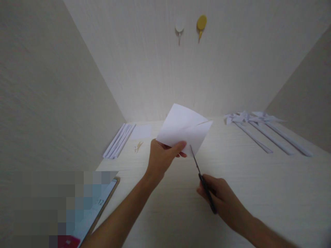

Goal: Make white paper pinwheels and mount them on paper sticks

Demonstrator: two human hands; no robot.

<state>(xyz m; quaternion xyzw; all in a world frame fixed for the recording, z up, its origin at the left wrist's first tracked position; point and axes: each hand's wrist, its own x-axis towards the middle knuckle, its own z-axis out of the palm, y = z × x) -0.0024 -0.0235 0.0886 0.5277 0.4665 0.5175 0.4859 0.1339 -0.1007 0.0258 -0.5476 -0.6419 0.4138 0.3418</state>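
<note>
My left hand (162, 155) pinches the lower edge of a white square of paper (183, 128) and holds it up above the pale desk (181, 206). A cut runs into the paper from its right corner. My right hand (219, 198) grips a pair of black-handled scissors (203, 179). Their thin blades point up and touch the paper's lower edge, just right of my left thumb.
Rolled white paper sticks (119, 140) lie at the back left beside a flat white sheet (141, 132) and small pins (138, 146). Paper pinwheels on sticks (261, 129) lie at the back right. A phone (97, 213) rests at the front left. Two hooks (190, 26) hang on the wall.
</note>
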